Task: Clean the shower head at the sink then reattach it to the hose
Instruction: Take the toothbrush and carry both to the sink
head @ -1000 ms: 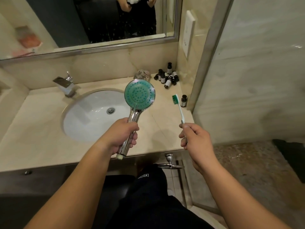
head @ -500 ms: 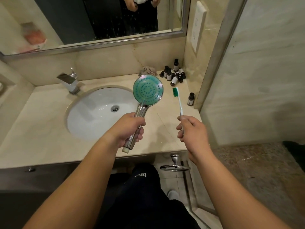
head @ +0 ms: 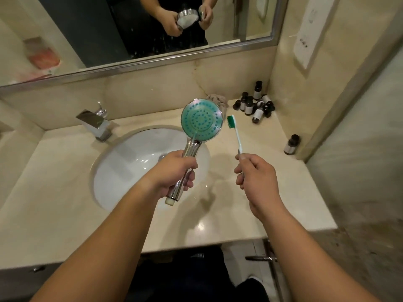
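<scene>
A chrome shower head (head: 201, 120) with a round teal spray face stands upright over the right side of the white sink basin (head: 130, 162). My left hand (head: 174, 173) grips its chrome handle; the white threaded end sticks out below my fist. My right hand (head: 255, 173) holds a toothbrush (head: 236, 136) by its handle, green bristles up, just right of the spray face and apart from it. No hose is in view.
A chrome faucet (head: 96, 125) stands behind the basin at left. Several small dark bottles (head: 255, 106) cluster in the back right corner of the beige counter (head: 54, 192), one bottle (head: 291, 144) apart near the wall. A crumpled cloth (head: 218, 99) lies behind the shower head.
Both hands have come forward over the counter and sink. The toothbrush has moved closer to the shower head's right edge.
</scene>
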{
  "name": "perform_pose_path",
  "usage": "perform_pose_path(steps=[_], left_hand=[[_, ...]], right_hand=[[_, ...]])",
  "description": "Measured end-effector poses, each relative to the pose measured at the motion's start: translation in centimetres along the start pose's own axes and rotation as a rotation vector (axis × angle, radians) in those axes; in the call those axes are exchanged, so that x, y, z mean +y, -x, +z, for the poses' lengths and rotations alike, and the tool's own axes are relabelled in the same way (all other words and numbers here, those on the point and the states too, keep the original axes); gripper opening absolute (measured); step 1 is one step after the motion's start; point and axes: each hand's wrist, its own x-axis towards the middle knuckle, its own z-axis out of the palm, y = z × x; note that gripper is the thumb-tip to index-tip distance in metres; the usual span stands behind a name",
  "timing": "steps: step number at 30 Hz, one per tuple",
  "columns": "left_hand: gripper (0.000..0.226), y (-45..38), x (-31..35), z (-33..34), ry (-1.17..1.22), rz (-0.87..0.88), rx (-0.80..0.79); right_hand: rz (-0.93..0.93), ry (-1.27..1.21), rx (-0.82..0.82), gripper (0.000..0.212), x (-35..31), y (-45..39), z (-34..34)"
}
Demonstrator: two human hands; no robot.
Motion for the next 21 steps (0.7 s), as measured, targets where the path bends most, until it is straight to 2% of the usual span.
perform_pose_path(steps=[11,17,21], left_hand=[[0.008,-9.5,-7.3,-12.4,-0.027,0.092,-0.037],[0.014,-11.1,-13.0,-18.3,-0.011,0.111,-0.042],[0.013,-10.9,-15.4,-22.3,0.023,0.112,-0.051]], right_hand=[[-0.153,0.036,-0.013,0.017,6.6,-6.8,15.8],[-0.272,0.106,-0.039,0.023,10.4,-7.9,22.7],[-0.335,0.156,-0.054,0.019,10.9,-7.3,26.7]])
